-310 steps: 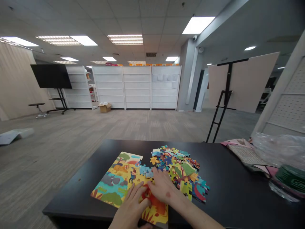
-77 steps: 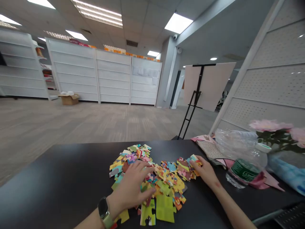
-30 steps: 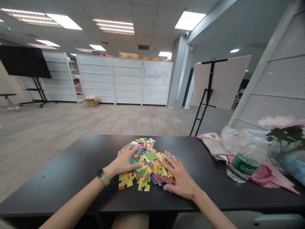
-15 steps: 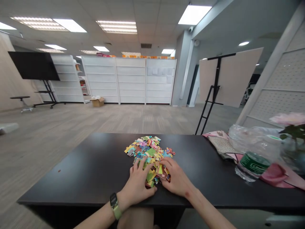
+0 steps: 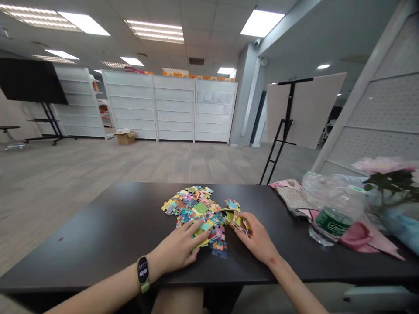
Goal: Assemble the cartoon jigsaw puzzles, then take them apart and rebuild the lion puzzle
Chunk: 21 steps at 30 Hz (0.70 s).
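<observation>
The black table (image 5: 98, 226) carries a plastic bottle (image 5: 330, 213) at 3 o'clock, its green label unreadable. The puzzle-piece pile (image 5: 196, 207) lies at centre, long axis running 9 to 3 o'clock. The left hand (image 5: 178, 248) rests open and flat on the pile's near edge; the right hand (image 5: 258, 240) grips several pieces at 4 o'clock.

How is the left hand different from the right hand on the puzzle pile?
The left hand lies flat, fingers spread on top of the puzzle pieces; the right hand is curled, with a few pieces lifted between its fingers. The left arm wears a smartwatch; the right wrist is bare. The left hand is at the pile's near edge, the right hand at its right side. Both touch the same pile on the black table.
</observation>
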{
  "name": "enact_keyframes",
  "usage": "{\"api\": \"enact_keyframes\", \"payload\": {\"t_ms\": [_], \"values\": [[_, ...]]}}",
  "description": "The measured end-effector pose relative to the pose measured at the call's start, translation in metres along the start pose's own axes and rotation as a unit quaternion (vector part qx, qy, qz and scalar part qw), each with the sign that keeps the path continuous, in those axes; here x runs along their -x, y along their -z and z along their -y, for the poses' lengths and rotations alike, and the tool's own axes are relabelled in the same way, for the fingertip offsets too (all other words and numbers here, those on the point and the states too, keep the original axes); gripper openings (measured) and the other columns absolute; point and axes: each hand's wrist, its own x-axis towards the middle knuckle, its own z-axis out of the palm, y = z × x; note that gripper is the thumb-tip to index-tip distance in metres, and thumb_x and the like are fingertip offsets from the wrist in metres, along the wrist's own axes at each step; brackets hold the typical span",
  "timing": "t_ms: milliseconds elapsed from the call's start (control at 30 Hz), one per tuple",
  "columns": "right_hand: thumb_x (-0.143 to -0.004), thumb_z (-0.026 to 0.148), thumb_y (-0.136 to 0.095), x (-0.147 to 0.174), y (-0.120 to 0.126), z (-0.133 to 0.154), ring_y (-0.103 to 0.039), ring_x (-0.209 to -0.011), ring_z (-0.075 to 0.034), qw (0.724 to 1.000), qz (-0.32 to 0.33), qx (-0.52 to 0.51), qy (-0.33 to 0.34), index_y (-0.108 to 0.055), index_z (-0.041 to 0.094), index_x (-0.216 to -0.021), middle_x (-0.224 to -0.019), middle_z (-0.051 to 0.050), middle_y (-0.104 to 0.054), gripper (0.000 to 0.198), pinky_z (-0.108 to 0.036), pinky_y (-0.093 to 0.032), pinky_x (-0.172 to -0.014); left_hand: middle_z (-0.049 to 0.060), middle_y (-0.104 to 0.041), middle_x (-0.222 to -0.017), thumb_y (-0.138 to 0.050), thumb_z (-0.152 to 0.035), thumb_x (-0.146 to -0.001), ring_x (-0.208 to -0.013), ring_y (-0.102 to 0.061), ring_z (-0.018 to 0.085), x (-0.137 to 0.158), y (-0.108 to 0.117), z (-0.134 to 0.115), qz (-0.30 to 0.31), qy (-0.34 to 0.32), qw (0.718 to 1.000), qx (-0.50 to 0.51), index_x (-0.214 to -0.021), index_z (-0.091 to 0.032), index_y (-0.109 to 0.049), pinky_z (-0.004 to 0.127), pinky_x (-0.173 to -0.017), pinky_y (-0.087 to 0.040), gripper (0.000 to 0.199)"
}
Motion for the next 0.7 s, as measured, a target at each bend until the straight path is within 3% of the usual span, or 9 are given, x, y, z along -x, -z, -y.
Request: {"api": "enact_keyframes", "payload": {"t_ms": [233,333,433,533,700], "values": [[-0.075,0.045,-0.076,0.003,-0.003,0.018,-0.053,-0.127,-0.033,0.989,0.108,0.041,0.088,-0.058,0.023,-0.127,-0.136,-0.012,-0.059,0.060,-0.048,-0.042,-0.109,0.007,-0.035,-0.160,-0.054,0.001,-0.090,-0.137,-0.047,0.029,-0.006,0.000,0.015,0.009,-0.025,1.000,-0.017,-0.145,-0.039,-0.041,0.043,-0.105,-0.051,0.069],[-0.080,0.048,-0.071,0.004,-0.003,0.014,-0.052,-0.128,-0.033,0.988,0.118,0.026,0.091,-0.057,0.023,-0.130,-0.138,-0.013,-0.057,0.058,-0.050,-0.042,-0.110,0.007,-0.038,-0.158,-0.053,0.002,-0.089,-0.136,-0.049,0.029,-0.008,0.004,0.020,0.002,-0.032,0.999,-0.009,-0.147,-0.040,-0.039,0.041,-0.102,-0.053,0.074],[-0.092,0.045,-0.058,0.005,-0.007,0.009,-0.050,-0.133,-0.031,0.993,0.092,-0.002,0.071,-0.045,0.023,-0.142,-0.144,-0.014,-0.053,0.056,-0.050,-0.040,-0.112,0.008,-0.041,-0.156,-0.051,0.002,-0.088,-0.136,-0.049,0.028,-0.019,0.012,0.024,-0.031,-0.038,0.999,0.008,-0.149,-0.037,-0.037,0.042,-0.105,-0.051,0.074],[-0.097,0.040,-0.051,0.004,-0.016,0.007,-0.035,-0.145,-0.028,0.998,0.033,-0.020,0.056,-0.025,0.023,-0.154,-0.157,-0.014,-0.038,0.065,-0.050,-0.033,-0.119,0.009,-0.039,-0.157,-0.048,0.002,-0.088,-0.138,-0.047,0.027,-0.043,0.019,0.024,-0.066,-0.043,0.997,0.019,-0.149,-0.034,-0.038,0.042,-0.107,-0.048,0.072],[-0.101,0.040,-0.043,-0.002,-0.027,0.006,-0.030,-0.148,-0.027,0.998,-0.047,-0.013,0.030,-0.022,0.025,-0.156,-0.158,-0.012,-0.034,0.060,-0.051,-0.028,-0.122,0.010,-0.043,-0.153,-0.048,-0.002,-0.088,-0.135,-0.049,0.027,-0.095,0.009,0.012,-0.090,-0.050,0.994,0.031,-0.151,-0.032,-0.036,0.043,-0.108,-0.046,0.070]]}}
